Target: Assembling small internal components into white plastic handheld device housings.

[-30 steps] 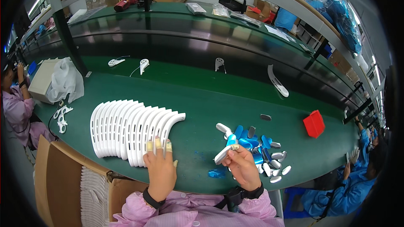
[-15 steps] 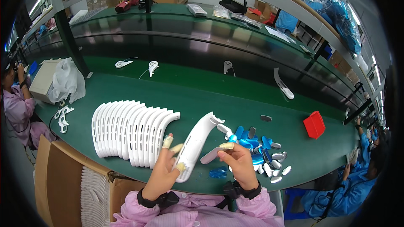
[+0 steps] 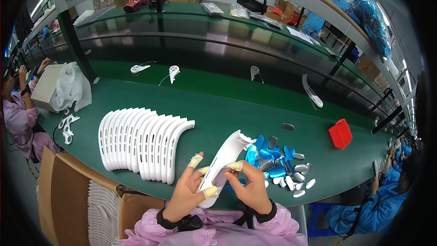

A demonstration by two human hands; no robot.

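Observation:
A curved white plastic shell (image 3: 233,149) is held at a slant over the table's front edge, its hooked end pointing away from me. My left hand (image 3: 184,197) grips its lower part, thumb on the face and fingers along the left side. Against the middle of that shell, my right hand (image 3: 253,190) pinches a thin greyish oval plate (image 3: 220,178), which its fingers partly cover. Pale tape or finger cots wrap several fingertips. Right of the shell lies a heap of silver and blue-filmed oval plates (image 3: 276,171).
Similar white shells (image 3: 139,143) stand in a tight row at left. An open carton (image 3: 61,196) holds more below. A red bin (image 3: 340,134) is at right. White parts lie on the belt (image 3: 205,84) behind. Co-workers sit at both sides.
My left hand has closed on the shell, now nearer and slightly right. My right hand has brought the oval plate leftward onto it. Parts on the belt have shifted right.

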